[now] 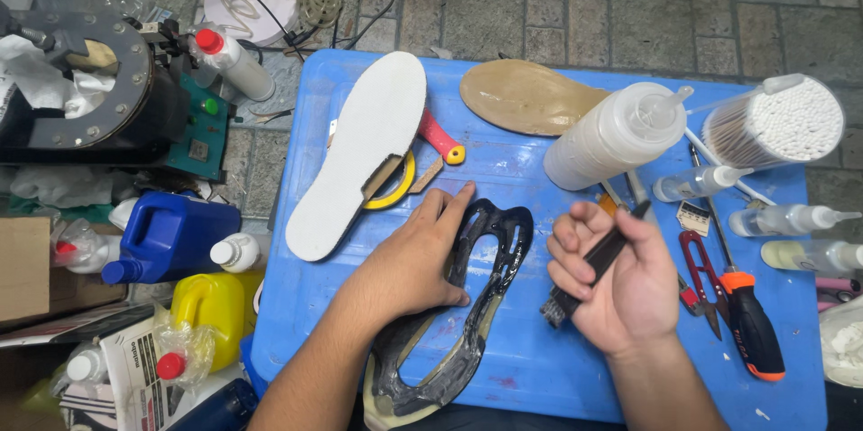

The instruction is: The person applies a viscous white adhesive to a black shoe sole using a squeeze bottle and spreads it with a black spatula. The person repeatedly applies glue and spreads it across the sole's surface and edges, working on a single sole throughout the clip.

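My left hand point(415, 256) lies flat on a black, glossy shoe outsole point(490, 242) and presses it to the blue plastic lid point(539, 350). My right hand point(611, 283) is closed around a dark brush point(589, 271), bristle end pointing down-left, just right of the outsole. A white insole point(360, 148) rests at the lid's upper left, and a tan sole piece point(526, 97) lies at the top.
A large squeeze bottle point(616, 134), a tub of cotton swabs point(787, 124), small dropper bottles point(791, 220), red snips point(697, 265) and an orange-handled tool point(751, 328) crowd the right side. Blue and yellow jugs point(193, 274) and a round machine point(85, 80) stand left.
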